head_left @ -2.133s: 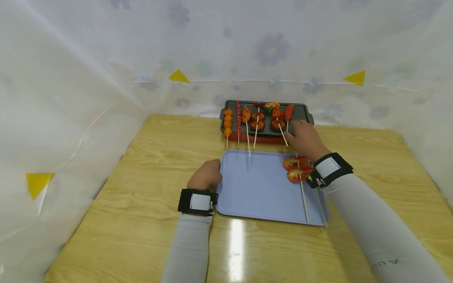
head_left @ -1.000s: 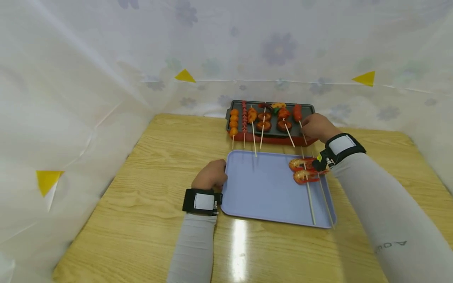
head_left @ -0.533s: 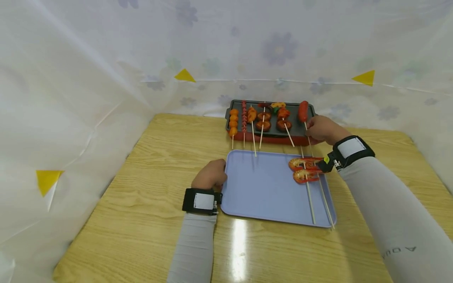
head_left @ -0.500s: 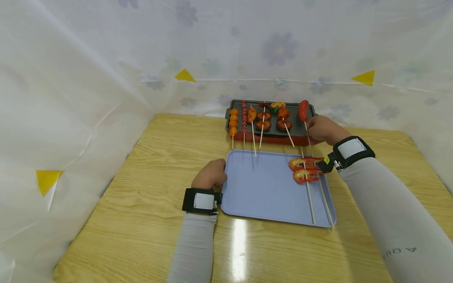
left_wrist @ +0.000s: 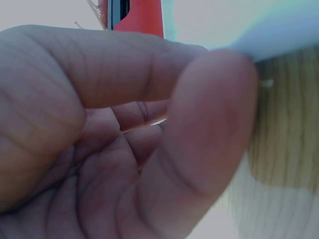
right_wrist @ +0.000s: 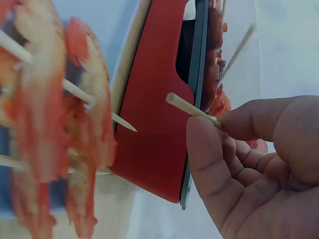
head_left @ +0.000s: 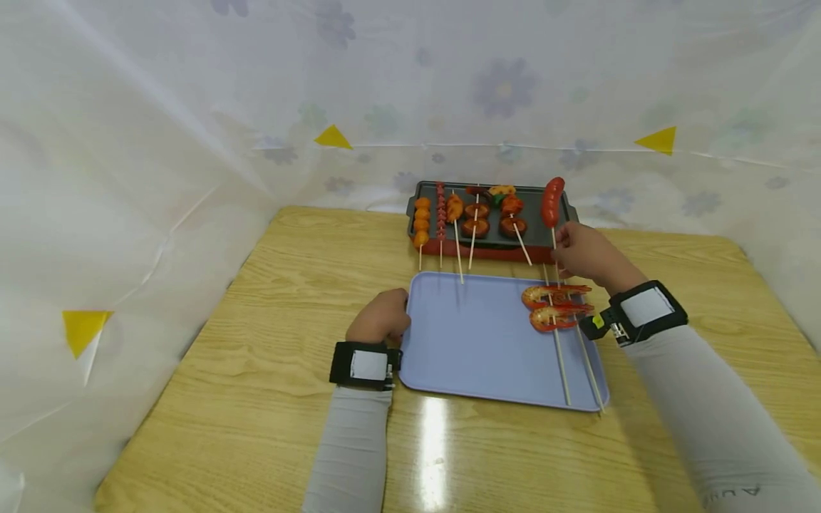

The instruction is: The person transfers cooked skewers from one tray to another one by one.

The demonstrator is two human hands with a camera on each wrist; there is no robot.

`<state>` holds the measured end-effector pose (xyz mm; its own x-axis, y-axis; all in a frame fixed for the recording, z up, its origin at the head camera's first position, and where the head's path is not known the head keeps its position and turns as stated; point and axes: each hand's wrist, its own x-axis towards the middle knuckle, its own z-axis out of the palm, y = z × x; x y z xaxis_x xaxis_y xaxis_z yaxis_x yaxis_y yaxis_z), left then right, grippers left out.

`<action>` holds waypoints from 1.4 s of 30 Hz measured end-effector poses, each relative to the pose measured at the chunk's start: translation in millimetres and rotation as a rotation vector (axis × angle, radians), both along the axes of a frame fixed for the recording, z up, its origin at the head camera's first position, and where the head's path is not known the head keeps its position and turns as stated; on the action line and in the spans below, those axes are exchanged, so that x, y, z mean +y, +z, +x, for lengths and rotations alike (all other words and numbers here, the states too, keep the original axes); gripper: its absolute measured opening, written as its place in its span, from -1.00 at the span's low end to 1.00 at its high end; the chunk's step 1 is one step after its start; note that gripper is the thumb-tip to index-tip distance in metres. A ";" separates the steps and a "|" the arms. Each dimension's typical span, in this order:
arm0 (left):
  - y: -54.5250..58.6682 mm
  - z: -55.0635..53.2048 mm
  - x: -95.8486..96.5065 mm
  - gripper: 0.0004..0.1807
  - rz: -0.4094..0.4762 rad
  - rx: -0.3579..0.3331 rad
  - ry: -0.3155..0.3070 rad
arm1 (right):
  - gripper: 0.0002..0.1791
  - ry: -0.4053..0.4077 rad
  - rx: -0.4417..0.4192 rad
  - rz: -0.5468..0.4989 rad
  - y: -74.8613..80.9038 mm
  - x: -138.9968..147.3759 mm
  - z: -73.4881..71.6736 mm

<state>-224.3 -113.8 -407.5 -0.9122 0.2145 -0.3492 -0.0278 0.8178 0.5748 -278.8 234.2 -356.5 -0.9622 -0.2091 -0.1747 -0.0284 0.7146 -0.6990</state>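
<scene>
My right hand (head_left: 586, 253) pinches the wooden stick of a red sausage skewer (head_left: 552, 203) between thumb and fingers. The sausage is over the right end of the grill pan (head_left: 541, 239); in the right wrist view the stick's blunt end (right_wrist: 180, 103) juts from the pinch. My left hand (head_left: 382, 317) grips the left rim of a pale blue tray (head_left: 474, 342), thumb and index finger close together in the left wrist view. Shrimp skewers (head_left: 556, 318) lie on the tray's right side, their sticks running over its front and back edges.
On the black-topped red grill sit an orange ball skewer (head_left: 421, 222), a thin pink skewer (head_left: 440, 214), an orange meat skewer (head_left: 455, 208) and mushroom skewers (head_left: 475, 226). Several sticks overhang its front. A wooden table (head_left: 288, 299) meets flowered white sheeting (head_left: 385, 85) behind.
My right hand took the sausage skewer's stick, shifted it rightward across the grill, then raised it and drew it slightly nearer. The left hand stays at the tray.
</scene>
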 end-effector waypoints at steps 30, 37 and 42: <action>3.5 -0.3 -1.7 -0.73 -0.033 0.008 -0.002 | -0.80 0.117 0.092 0.118 -37.6 -21.5 106.2; 3.7 0.4 0.1 -0.72 -0.029 -0.003 -0.003 | -0.93 0.142 0.077 0.177 -46.5 -39.1 112.9; 3.8 0.7 1.3 -0.72 -0.025 -0.008 -0.004 | -0.90 0.137 0.077 0.196 -52.2 -39.9 114.3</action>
